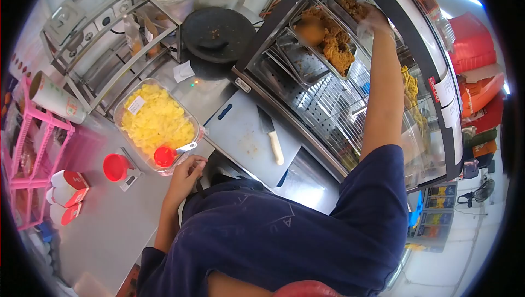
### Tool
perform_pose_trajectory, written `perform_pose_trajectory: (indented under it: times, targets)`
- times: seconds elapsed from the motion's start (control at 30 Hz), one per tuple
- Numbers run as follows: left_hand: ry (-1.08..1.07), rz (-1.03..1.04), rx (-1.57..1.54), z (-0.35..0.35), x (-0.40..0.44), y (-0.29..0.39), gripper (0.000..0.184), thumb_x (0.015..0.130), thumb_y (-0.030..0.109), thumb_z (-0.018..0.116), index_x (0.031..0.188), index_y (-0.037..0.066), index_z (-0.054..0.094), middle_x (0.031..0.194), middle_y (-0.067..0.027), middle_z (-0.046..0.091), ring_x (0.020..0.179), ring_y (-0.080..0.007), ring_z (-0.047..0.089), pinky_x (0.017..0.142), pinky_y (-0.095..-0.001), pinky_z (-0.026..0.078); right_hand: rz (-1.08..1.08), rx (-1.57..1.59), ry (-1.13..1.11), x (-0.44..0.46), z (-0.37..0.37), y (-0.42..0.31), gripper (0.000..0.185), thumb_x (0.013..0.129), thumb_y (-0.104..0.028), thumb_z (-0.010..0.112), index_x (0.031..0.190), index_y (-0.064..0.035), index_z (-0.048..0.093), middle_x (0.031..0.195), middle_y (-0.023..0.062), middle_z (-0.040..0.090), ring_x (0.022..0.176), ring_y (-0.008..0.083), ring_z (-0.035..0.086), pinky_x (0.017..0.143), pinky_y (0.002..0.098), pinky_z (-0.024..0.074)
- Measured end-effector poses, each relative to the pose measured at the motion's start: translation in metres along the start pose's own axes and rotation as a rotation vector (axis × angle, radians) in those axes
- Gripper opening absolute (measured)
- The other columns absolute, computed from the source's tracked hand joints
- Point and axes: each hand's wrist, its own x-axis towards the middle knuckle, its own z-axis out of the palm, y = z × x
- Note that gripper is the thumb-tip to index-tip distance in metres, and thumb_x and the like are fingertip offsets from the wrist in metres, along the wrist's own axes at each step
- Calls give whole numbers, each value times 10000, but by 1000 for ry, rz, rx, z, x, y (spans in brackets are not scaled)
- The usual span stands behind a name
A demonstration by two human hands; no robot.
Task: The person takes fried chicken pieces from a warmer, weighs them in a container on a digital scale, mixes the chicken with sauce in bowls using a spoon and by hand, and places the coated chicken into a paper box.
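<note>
My right arm reaches up into a glass-fronted food warmer. My right hand [374, 19], in a thin clear plastic glove, is at a metal tray of brown fried food [350, 6]. Its fingertips are too unclear to show whether they grip a piece. Beside that tray is a larger one heaped with crispy fried pieces [338, 51]. Bare and loosely curled, my left hand [186, 178] has its fingers apart and holds nothing. It is just by a clear plastic tub of yellow chunks [156, 119], near a red scoop [164, 156] with a pale handle.
A knife [271, 135] lies on a white cutting board [240, 127] in front of me. Behind stands a dark stone mortar [216, 34]. A red round cup [115, 167], red-and-white cartons [68, 193] and a pink rack [38, 155] are on the left. The warmer's frame [290, 124] borders my right arm.
</note>
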Motion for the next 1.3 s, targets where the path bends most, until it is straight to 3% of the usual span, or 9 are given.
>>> perform_pose_trajectory:
  times: [0.23, 0.5, 0.67, 0.73, 0.87, 0.97, 1.07, 1.17, 1.3]
  targets:
    - [-30, -48, 4, 0, -5, 2, 207, 915, 218, 547, 1008, 45, 614, 627, 6, 486, 588, -60, 452, 548, -221, 359, -98, -69, -7, -8, -1, -20, 306, 902, -299, 502, 1112, -86, 564, 835, 69, 600, 699, 164, 553, 640, 351, 448]
    - [7, -28, -29, -4, -7, 1, 211, 915, 220, 546, 1004, 43, 617, 618, 8, 490, 580, -60, 449, 538, -221, 348, -254, -275, -303, -1, 9, -11, 387, 940, -359, 426, 1209, -102, 530, 874, 77, 603, 675, 162, 551, 613, 366, 452]
    - [20, -30, -23, -6, -9, -1, 206, 912, 210, 548, 1004, 39, 619, 626, 4, 504, 583, -62, 458, 544, -225, 355, 659, -221, -493, 2, -8, -96, 391, 924, -380, 430, 1141, -77, 547, 827, 78, 589, 613, 158, 533, 565, 359, 444]
    - [31, -24, -13, -7, -10, 0, 205, 912, 207, 549, 1001, 37, 620, 629, 3, 507, 586, -63, 462, 546, -226, 359, 470, -482, -589, 12, -3, -77, 391, 892, -423, 460, 999, -66, 580, 741, 64, 559, 567, 148, 509, 519, 349, 412]
    - [34, -59, -31, -8, -12, 0, 203, 911, 206, 549, 992, 34, 621, 636, 0, 513, 589, -64, 466, 547, -227, 362, 698, -310, -508, 28, 10, -25, 376, 836, -437, 507, 749, -78, 575, 612, 31, 482, 520, 129, 474, 472, 325, 353]
    - [30, -71, -37, -9, -13, 2, 202, 911, 205, 549, 990, 35, 622, 637, 0, 513, 590, -63, 465, 545, -225, 362, 602, -268, -439, 44, 29, 49, 353, 839, -407, 504, 725, -83, 584, 624, 22, 503, 527, 127, 485, 474, 326, 344]
    - [30, -54, -29, -10, -12, 1, 204, 911, 209, 549, 991, 36, 622, 637, 3, 513, 589, -61, 463, 542, -220, 359, 667, -411, -453, 22, 12, -18, 358, 824, -404, 522, 749, -60, 588, 678, 49, 541, 564, 136, 509, 510, 340, 370]
    - [30, -53, -22, -11, -12, 0, 208, 911, 214, 548, 991, 38, 622, 641, 5, 513, 592, -61, 463, 541, -216, 355, 430, -505, -519, 13, 4, -38, 349, 846, -390, 526, 826, -50, 602, 780, 80, 578, 668, 144, 546, 556, 351, 403]
    - [24, -56, -37, -12, -13, -1, 206, 911, 214, 549, 989, 38, 620, 652, 5, 512, 604, -62, 470, 547, -215, 357, 461, 47, -182, 1, 2, -15, 338, 870, -385, 510, 873, -62, 612, 843, 93, 592, 761, 177, 559, 616, 348, 450]
